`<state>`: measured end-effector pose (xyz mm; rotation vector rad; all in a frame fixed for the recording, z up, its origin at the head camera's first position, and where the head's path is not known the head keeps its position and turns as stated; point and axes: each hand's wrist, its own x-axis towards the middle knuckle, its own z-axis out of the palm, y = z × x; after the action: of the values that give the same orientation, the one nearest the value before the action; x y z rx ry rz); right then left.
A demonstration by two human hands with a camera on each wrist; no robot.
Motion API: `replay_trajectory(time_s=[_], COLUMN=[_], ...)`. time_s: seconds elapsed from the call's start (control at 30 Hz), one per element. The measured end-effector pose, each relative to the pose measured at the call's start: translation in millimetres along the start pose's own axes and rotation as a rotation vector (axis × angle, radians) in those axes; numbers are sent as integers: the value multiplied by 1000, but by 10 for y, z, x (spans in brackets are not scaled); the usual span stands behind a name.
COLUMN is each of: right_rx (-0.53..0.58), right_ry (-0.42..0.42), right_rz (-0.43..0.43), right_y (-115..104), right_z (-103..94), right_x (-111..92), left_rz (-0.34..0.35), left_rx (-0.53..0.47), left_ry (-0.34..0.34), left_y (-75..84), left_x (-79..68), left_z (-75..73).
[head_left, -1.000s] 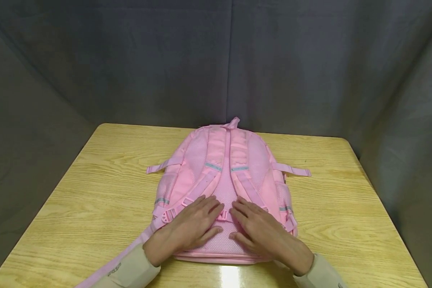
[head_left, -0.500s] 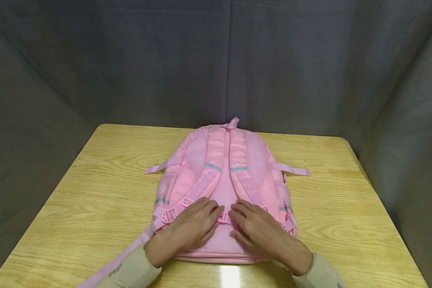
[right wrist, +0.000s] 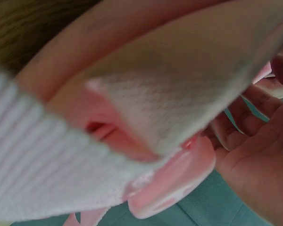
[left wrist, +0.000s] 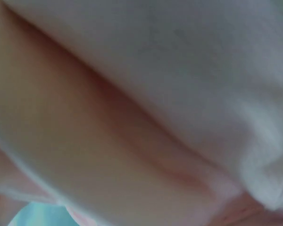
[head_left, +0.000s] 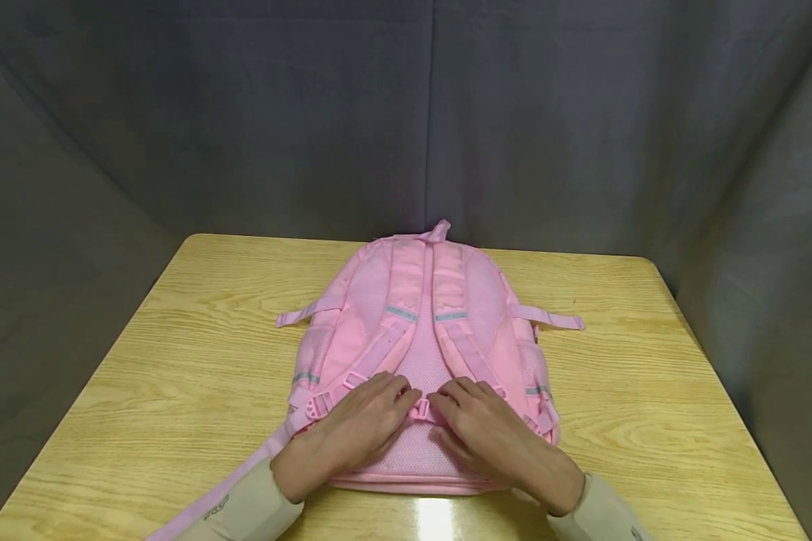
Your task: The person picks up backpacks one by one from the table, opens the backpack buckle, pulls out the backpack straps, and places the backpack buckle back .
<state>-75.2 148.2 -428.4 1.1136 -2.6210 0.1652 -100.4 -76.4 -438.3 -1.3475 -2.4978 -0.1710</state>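
1. Because the bag [head_left: 419, 454] is laid on the table [head_left: 176, 338] with its padded back up, the shoulder straps [head_left: 407, 274] and buckle [head_left: 421, 409] are left within reach.
2. The buckle is flanked by both hands, probably so that it can be handled from either side.
3. The left hand [head_left: 368, 417] is placed over the bag with bent fingers; whether anything is gripped cannot be told.
4. The right hand [head_left: 483, 428] is held likewise, just beside the buckle; its grip cannot be confirmed, as the thumb is mostly hidden.
5. Two side straps [head_left: 549, 318] are spread outward, seemingly clear of the work.
6. The table is backed by a curtain [head_left: 298, 113].
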Motion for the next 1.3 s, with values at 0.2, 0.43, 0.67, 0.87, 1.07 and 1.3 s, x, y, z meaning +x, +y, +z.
replay_trajectory(time_s=[0.2,0.43,0.67,0.87,1.07,1.3], right_rx=[-54,-41,23,33,48,59], right_ry=[30,22,-37,-29,16,15], right_rz=[8,22,78,68,35,27], right_y=[-18,-32,-40,-34,-27,-26], right_z=[9,-1,-29,-35,-31,-35], right_x=[11,30,42,53,70,76], left_rz=[-1,31,63,68,60,41], left_rx=[13,25,31,26,15,-12], left_ry=[0,41,90,99,81,72], left_y=[-9,-23,-29,-27,-22,-19], left_x=[-9,-8,1,7,15,15], left_z=[-17,-23,-26,-30,-53,-58])
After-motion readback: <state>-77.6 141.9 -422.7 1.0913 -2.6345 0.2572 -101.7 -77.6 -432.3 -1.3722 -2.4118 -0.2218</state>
